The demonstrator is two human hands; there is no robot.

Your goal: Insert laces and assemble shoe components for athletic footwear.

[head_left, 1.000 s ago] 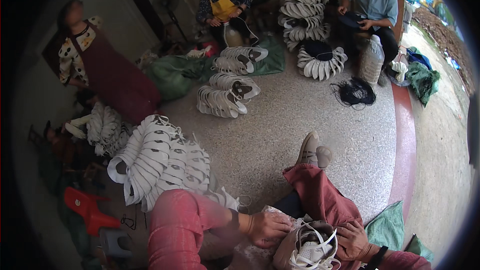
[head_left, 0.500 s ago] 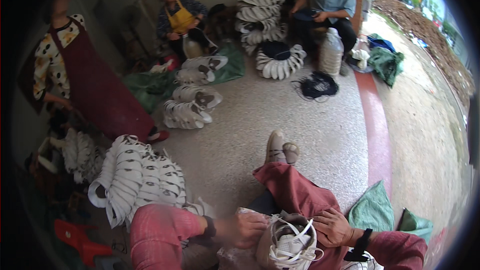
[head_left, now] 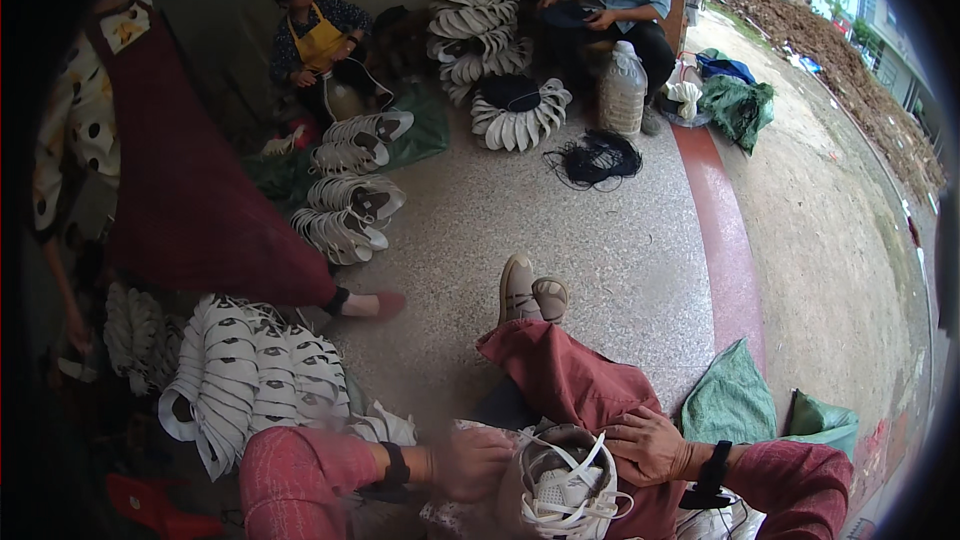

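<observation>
A pale shoe upper (head_left: 572, 488) with loose white laces rests on my lap, its opening turned up. My left hand (head_left: 474, 464) is closed beside its left edge, over whitish patterned cloth. A blur covers part of that hand, so what its fingers hold cannot be made out. On the other side my right hand (head_left: 648, 446) lies with fingers stretched and slightly apart, their tips at the upper's right rim. Dark bands circle both wrists. My dark red trouser leg (head_left: 570, 365) stretches ahead under the work.
Stacked white shoe uppers (head_left: 255, 370) stand at my left, more (head_left: 350, 210) farther off. A person in a dark red apron (head_left: 190, 180) stands left; two people sit at the back. Black cords (head_left: 597, 160), a plastic jug (head_left: 622, 90) and green sacks (head_left: 730, 395) lie around.
The view has shifted right. The aproned person has moved nearer and leans down at the left, one foot stretched out. My hands stay beside the shoe upper with little change.
</observation>
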